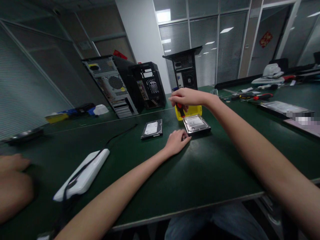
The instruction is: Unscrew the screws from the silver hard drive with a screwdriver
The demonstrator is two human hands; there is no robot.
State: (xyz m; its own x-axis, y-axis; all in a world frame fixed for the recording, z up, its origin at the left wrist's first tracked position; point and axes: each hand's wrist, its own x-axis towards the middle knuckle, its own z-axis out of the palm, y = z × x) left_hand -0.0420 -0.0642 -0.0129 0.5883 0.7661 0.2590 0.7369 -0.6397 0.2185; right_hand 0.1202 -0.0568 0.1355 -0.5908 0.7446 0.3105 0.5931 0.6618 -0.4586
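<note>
My right hand [183, 98] is closed around a screwdriver [180, 109] with a red and black handle. It points down at the far left corner of a hard drive [196, 123] with a silver top and pale label. Whether the tip touches a screw, I cannot tell. My left hand [176, 142] rests on the table with curled fingers gripping the near left edge of that drive. Just behind the drive stands a yellow box [191, 110], partly hidden by my right hand. A second hard drive [152, 129] lies flat to the left.
Opened computer cases [117, 86] stand at the back of the green table [150, 180]. A white power strip [83, 173] with a dark cable lies left, near another person's hand [15, 163]. Pliers [261, 96] and further drives [285, 108] lie on the right.
</note>
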